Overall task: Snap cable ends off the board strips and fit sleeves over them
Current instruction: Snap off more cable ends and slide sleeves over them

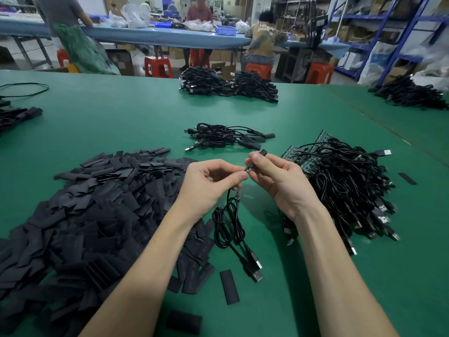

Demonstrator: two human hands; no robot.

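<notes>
Green table, hands sleeving cable

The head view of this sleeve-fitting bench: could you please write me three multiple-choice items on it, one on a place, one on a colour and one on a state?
1. Where does the big heap of loose black sleeves lie?
A. To the person's left
B. To the person's right
C. On the far blue table

2. What colour is the mat under the work?
A. Grey
B. Green
C. Red

3. What is the right hand doing?
A. Lying flat on the mat
B. Hanging idle with nothing in it
C. Pinching a black sleeve at the cable end

Answers:
1. A, the heap spreads on the side of the left hand, while the cables on board strips are piled on the right.
2. B, the surface is green all round the piles.
3. C, its fingers close on the sleeve, meeting the left hand, which holds the cable.
</notes>
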